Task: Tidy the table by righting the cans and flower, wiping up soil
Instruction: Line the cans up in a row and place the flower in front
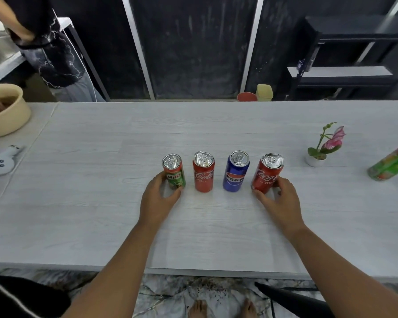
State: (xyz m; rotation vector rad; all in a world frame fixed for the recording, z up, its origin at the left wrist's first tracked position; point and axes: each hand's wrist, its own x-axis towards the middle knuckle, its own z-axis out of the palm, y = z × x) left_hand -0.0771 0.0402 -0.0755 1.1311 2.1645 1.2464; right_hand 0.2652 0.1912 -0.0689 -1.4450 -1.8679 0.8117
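the grey wood-grain table [78,226] fills most of the view, and the blue pepsi can [236,172] stands upright near its middle. far behind and to the left of the pepsi can, past the table's far edge, a person in a dark patterned top [53,56] stands. well to the left of the pepsi can, a beige bowl [7,115] sits at the table's left end. the left hand [161,193] reaches in from the near side, left of the pepsi can, with fingers and thumb curled round the lower body of the milo can [174,172]; that can stands upright two places left of the pepsi can, on the far side of the palm. the right hand [277,198] comes in on the other side and grips the right coca-cola can [268,173] low down; the can sits just right of the pepsi can, its top appearing to lean slightly away from it. at the frame's right edge, far right of the pepsi can, a green can [391,164] slants steeply; i cannot tell whether it lies or stands. the left coca-cola can [203,172] stands upright just left of the pepsi can, untouched. the flower [324,145] stands upright in a small white pot, right of and behind the pepsi can. a white device [0,162] lies far left.
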